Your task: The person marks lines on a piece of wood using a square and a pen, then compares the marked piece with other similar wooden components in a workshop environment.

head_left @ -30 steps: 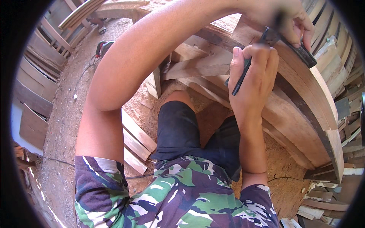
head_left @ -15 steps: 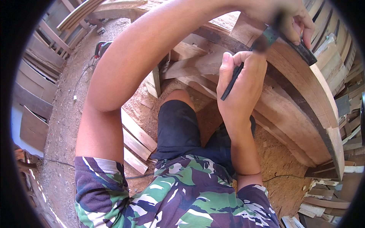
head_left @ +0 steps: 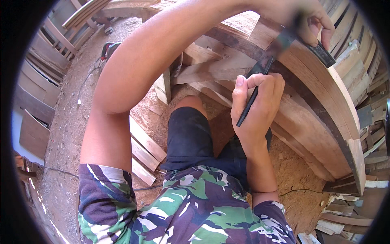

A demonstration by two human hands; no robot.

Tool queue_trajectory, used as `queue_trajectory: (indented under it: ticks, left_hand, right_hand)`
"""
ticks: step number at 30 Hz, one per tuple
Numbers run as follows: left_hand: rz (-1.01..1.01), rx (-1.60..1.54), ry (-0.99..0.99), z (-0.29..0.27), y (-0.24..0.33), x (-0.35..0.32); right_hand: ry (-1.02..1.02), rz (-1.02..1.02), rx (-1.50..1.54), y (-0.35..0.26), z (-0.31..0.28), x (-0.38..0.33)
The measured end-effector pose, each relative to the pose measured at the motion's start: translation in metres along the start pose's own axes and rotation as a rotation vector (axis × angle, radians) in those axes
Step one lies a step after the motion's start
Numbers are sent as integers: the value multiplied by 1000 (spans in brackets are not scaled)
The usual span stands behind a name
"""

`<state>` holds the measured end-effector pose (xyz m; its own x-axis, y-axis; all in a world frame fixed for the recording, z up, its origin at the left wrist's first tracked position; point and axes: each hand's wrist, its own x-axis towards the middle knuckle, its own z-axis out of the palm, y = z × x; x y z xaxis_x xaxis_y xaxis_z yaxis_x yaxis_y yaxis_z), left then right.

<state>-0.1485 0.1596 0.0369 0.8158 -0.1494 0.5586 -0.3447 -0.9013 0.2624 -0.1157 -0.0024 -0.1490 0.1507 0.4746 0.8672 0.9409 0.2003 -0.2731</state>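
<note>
My left arm crosses to the upper right, where my left hand (head_left: 302,22) holds what looks like a try square against a curved wooden beam (head_left: 313,69). The square's black stock (head_left: 323,55) lies by the beam's far edge, and its blade (head_left: 280,44) crosses the top face to the near edge; part of it is blurred. Just below the blade, my right hand (head_left: 260,97) is closed around a slim black pencil or pen (head_left: 249,106). The upper end of the pencil is close to the blade; I cannot tell whether it touches.
Beneath the beam are rough timber braces (head_left: 215,71). Several light boards (head_left: 143,148) lie on the dusty floor to the left of my legs. A red and black power tool (head_left: 109,49) with a cord sits further left. Stacked wood pieces (head_left: 353,77) line the right.
My right hand has drawn back slightly toward me with the pencil, uncovering more of the blade. The left hand and the square have shifted only a little.
</note>
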Motion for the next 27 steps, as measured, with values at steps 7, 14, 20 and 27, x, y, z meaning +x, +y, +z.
queue_trajectory:
  ticks: [7, 14, 20, 27]
  left_hand:
    - [76, -23, 55, 6, -12, -1]
    - [138, -94, 98, 13, -23, -2]
    - [73, -132, 72, 9, -15, -5]
    - [26, -176, 26, 7, -14, -2]
  right_hand:
    - [-3, -11, 2, -1, 1, 1]
    - [-15, -2, -7, 1, 2, -2]
    - [-12, -18, 2, 1, 3, 1]
    - [38, -67, -62, 6, 9, 28]
